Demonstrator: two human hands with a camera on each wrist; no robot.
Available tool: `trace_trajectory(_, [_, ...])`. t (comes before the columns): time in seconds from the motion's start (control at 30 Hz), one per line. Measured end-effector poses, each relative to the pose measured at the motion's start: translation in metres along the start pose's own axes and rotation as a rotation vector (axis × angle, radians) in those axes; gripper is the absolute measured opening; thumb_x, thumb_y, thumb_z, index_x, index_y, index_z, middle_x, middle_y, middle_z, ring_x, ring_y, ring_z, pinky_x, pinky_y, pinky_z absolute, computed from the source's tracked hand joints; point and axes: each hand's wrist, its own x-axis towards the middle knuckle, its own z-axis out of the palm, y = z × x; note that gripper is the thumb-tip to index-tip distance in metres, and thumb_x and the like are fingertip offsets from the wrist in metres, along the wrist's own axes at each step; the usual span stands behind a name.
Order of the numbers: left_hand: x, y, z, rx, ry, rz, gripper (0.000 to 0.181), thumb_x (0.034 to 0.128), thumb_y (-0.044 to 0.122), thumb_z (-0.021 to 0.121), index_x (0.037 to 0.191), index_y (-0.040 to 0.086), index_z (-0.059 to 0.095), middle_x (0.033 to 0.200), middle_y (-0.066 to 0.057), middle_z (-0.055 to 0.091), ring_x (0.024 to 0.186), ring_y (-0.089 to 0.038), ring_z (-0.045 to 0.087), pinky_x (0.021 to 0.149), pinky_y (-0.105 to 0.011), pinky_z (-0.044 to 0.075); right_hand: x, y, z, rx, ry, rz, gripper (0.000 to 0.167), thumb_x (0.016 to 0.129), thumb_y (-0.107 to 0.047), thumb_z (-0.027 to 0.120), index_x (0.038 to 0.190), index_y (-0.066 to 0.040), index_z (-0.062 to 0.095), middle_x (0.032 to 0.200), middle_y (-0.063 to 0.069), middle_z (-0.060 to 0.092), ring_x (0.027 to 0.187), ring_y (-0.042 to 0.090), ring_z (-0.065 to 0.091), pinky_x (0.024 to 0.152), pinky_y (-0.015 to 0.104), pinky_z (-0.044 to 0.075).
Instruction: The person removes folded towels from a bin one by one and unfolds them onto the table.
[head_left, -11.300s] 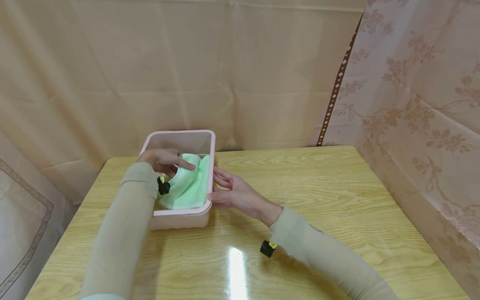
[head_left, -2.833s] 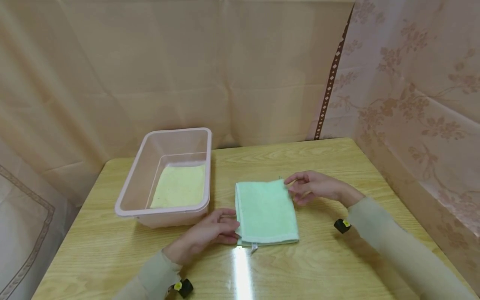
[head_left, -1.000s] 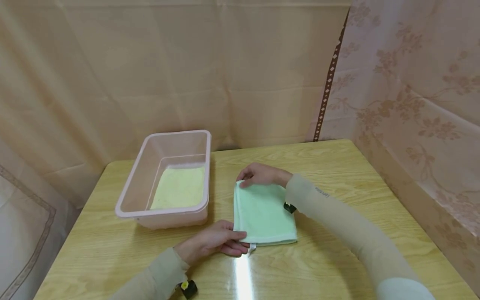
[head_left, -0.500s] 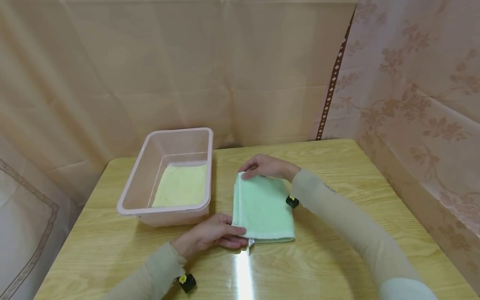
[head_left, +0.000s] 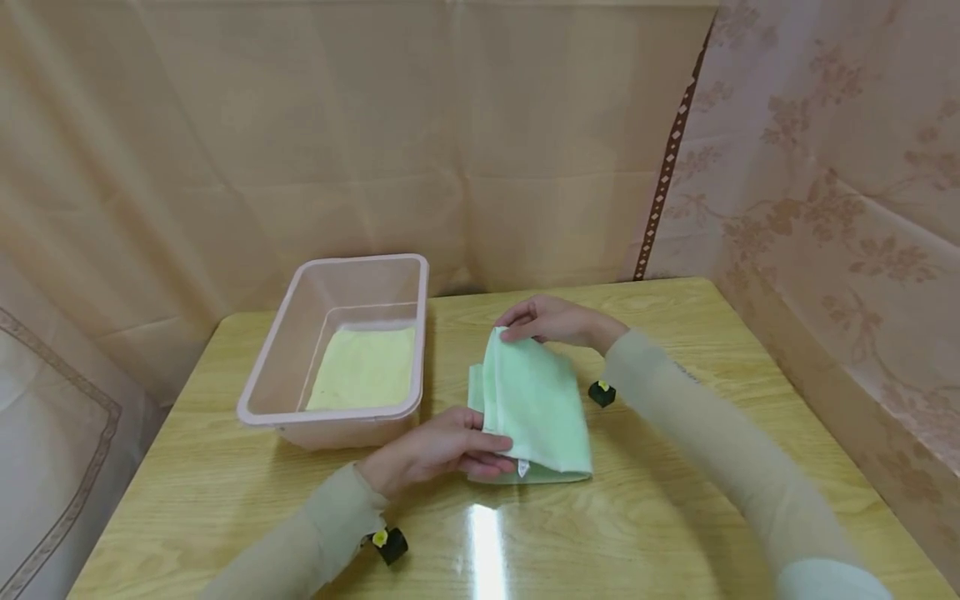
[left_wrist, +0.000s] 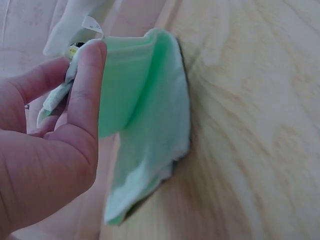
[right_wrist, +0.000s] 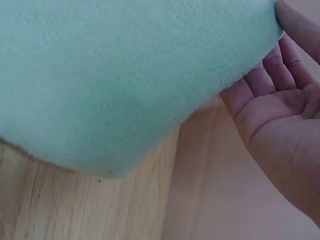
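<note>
- Beige curtain spans the back; floral cloth hangs on the right, dark patterned trim where they meet.
- Wood-grain surface carries everything; strip of glare at the front, short of the green cloth.
- Sleeves: right sleeve crosses the right part of the surface; left sleeve comes in from the front, below the bin.
- Pink bin stands left of the green cloth, just beside it. Its front right corner is near the left hand; front wall hides part of the bin floor.
- Green cloth: folded, on the surface right of the bin. Upper layer raised along its left side, lower layer lying flat.
- Yellow cloth lies flat inside the bin.
- Right hand: thumb and fingers pinch the far-left corner of the upper layer.
- Left hand: thumb and fingers pinch the near-left corner.
- Black block at the left cuff, another at the right.
- White tag hangs off the cloth's near edge, beside the left fingertips.
</note>
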Motion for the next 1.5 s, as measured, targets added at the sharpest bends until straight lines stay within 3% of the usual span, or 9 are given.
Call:
trace_trajectory(0.27, [0.011,0.014,0.014,0.037,-0.04,0.044,0.011,0.0999,0.011,0.065,0.103,0.0,0.065,0.102,-0.019,0.073,0.089,-0.021,0.073,0.085,-0.036,0.059,-0.02,0.006,-0.022,0.113,0.016,-0.021,0.042,0.1,-0.021,0.068,0.135,0.0,0.06,0.123,0.011,0.067,0.107,0.023,0.064,0.093,0.037,0.054])
trace_trajectory(0.5, [0.028,0.029,0.033,0.052,-0.122,0.098,0.013,0.1015,0.011,0.063,0.105,-0.002,0.065,0.101,-0.018,0.074,0.086,-0.02,0.073,0.084,-0.037,0.059,-0.04,0.017,-0.037,0.23,0.072,-0.061,0.039,0.102,-0.016,0.063,0.134,0.006,0.058,0.122,0.013,0.065,0.103,0.022,0.065,0.088,0.035,0.056])
trace_trajectory(0.67, [0.043,0.033,0.045,0.056,-0.15,0.089,0.013,0.1013,0.012,0.063,0.105,0.0,0.065,0.1,-0.018,0.075,0.085,-0.02,0.074,0.084,-0.037,0.059,-0.056,0.025,-0.047,0.272,0.072,-0.104,0.036,0.103,-0.013,0.061,0.132,0.009,0.057,0.12,0.012,0.066,0.103,0.022,0.065,0.092,0.038,0.055])
trace_trajectory(0.93, [0.065,0.034,0.065,0.031,-0.177,0.091,0.01,0.1013,0.009,0.062,0.105,-0.001,0.065,0.104,-0.022,0.074,0.083,-0.018,0.074,0.083,-0.036,0.06,-0.08,0.042,-0.062,0.334,0.062,-0.178,0.023,0.104,-0.011,0.058,0.123,0.001,0.065,0.113,0.009,0.068,0.1,0.019,0.066,0.094,0.037,0.054])
trace_trajectory(1.17, [0.085,0.034,0.084,0.008,-0.178,0.057,0.008,0.1018,0.007,0.062,0.096,0.002,0.062,0.107,-0.023,0.073,0.085,-0.018,0.074,0.083,-0.035,0.06,-0.096,0.059,-0.071,0.349,0.053,-0.186,0.017,0.106,-0.008,0.054,0.118,-0.003,0.064,0.11,0.006,0.068,0.1,0.017,0.066,0.096,0.037,0.054])
trace_trajectory(1.5, [0.113,0.024,0.098,-0.042,-0.197,-0.005,0.01,0.1029,0.007,0.059,0.103,0.0,0.067,0.112,-0.024,0.071,0.088,-0.02,0.074,0.083,-0.034,0.059,-0.114,0.087,-0.08,0.349,0.092,-0.166,0.019,0.107,-0.006,0.05,0.122,0.001,0.06,0.115,0.006,0.067,0.108,0.018,0.065,0.103,0.039,0.05])
